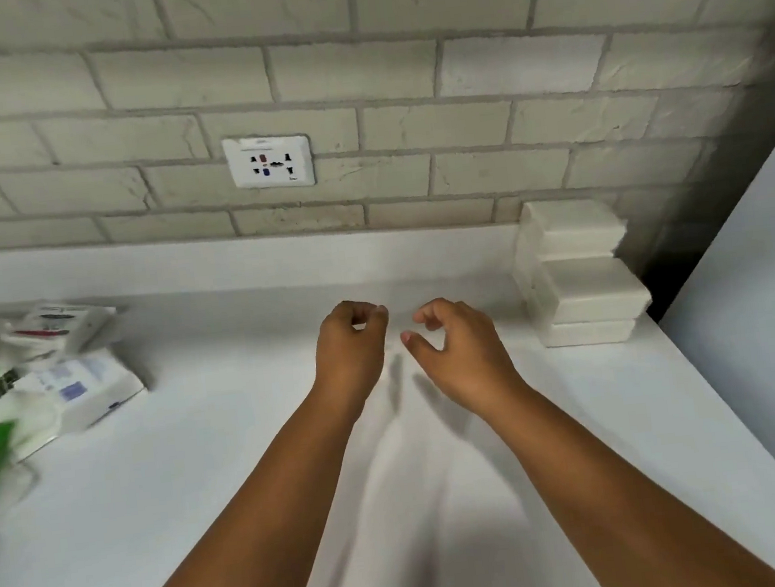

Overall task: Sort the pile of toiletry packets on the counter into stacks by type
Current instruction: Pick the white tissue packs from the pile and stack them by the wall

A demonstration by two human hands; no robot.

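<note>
White counter (207,503): packet pile (50,376) far left, long axes skewed rightward.

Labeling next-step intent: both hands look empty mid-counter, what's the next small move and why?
Probably swing the left hand toward the unsorted pile of packets at the counter's left edge and take the top one. Both hands hold nothing, the right hand too, and only the white stack at right looks sorted.
</note>
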